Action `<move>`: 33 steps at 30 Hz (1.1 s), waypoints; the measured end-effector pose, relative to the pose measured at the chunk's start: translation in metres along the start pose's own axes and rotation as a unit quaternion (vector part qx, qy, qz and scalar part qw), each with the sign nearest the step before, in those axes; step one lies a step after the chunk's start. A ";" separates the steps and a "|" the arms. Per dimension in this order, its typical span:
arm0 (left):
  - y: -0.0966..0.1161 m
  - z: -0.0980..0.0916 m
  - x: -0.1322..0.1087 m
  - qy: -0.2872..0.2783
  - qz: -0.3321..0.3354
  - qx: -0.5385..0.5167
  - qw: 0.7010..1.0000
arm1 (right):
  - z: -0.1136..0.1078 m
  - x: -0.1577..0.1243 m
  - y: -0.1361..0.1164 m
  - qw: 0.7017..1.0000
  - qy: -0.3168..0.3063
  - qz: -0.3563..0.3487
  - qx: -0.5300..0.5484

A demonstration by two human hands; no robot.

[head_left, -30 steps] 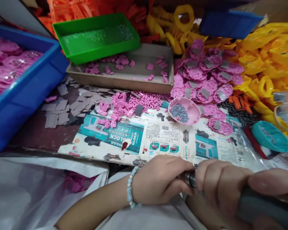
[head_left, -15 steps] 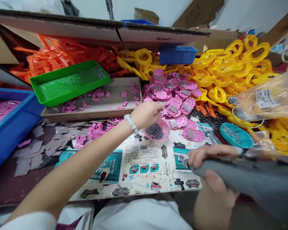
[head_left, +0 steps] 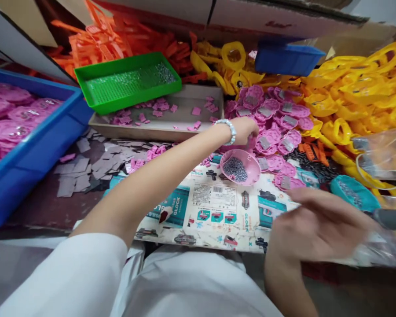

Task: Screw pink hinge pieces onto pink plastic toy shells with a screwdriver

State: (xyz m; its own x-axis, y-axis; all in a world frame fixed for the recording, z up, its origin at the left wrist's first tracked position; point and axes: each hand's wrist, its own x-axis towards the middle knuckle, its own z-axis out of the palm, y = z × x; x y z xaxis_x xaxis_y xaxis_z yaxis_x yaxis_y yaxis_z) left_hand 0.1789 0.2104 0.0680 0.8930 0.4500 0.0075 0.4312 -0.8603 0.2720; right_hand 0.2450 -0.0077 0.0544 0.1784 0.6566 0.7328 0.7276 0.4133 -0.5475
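My left hand (head_left: 246,130) reaches far forward to the near edge of a heap of pink round parts with metal plates (head_left: 277,119). Its fingers curl down onto one pink part there. A bead bracelet sits on that wrist. Just below the hand stands a pink bowl of small dark screws (head_left: 239,166). My right hand (head_left: 317,224) hovers low at the right over the printed cardboard sheet (head_left: 214,207), smeared by motion. A grey tool (head_left: 391,219) lies just right of it; whether the hand grips it is unclear.
A green tray (head_left: 128,81) rests on a shallow cardboard tray of pink chips (head_left: 158,127). A blue bin of pink parts (head_left: 36,132) stands at the left. Yellow rings (head_left: 356,92), orange parts (head_left: 95,39), a blue box (head_left: 287,59), a teal dish (head_left: 353,193), grey squares (head_left: 86,163).
My left hand left the tool tip, reached out over the pink bowl, then moved on to the pink heap. My right hand loosened and shifted; the grey tool now shows at its right.
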 end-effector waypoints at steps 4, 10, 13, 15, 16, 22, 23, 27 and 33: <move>-0.005 -0.035 -0.082 0.158 -0.088 -0.068 0.981 | 0.051 0.005 0.004 0.968 -0.234 -0.083 -0.046; 0.029 0.021 -0.255 0.213 -0.323 -0.582 0.715 | 0.122 0.003 0.013 0.905 -0.389 -0.069 -0.156; 0.059 0.067 -0.292 0.217 -0.396 -0.744 0.492 | 0.142 0.004 0.014 0.884 -0.419 -0.048 -0.201; 0.071 0.084 -0.296 0.222 -0.396 -0.783 0.426 | 0.147 0.005 0.014 0.874 -0.432 -0.042 -0.218; 0.073 0.088 -0.293 0.225 -0.390 -0.791 0.414 | 0.148 0.006 0.014 0.870 -0.438 -0.042 -0.222; 0.067 0.086 -0.282 0.196 -0.357 -0.755 0.514 | 0.133 0.005 0.011 0.855 -0.453 -0.037 -0.249; 0.066 0.085 -0.284 0.185 -0.361 -0.713 0.572 | 0.131 0.003 0.011 0.853 -0.459 -0.036 -0.248; 0.065 0.080 -0.289 0.084 -0.398 -0.303 0.862 | 0.122 -0.003 0.007 0.856 -0.469 -0.018 -0.215; 0.066 0.078 -0.253 0.055 -0.353 -0.007 0.934 | 0.092 -0.023 -0.014 0.904 -0.407 0.110 -0.072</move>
State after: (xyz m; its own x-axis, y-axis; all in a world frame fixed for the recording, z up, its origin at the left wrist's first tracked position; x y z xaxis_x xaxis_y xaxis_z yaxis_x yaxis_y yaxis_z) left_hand -0.0083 0.0216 0.0089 0.3674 0.9267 -0.0793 0.9054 -0.3369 0.2584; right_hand 0.1698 0.0291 0.0086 -0.1742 0.9839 0.0396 0.8230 0.1676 -0.5427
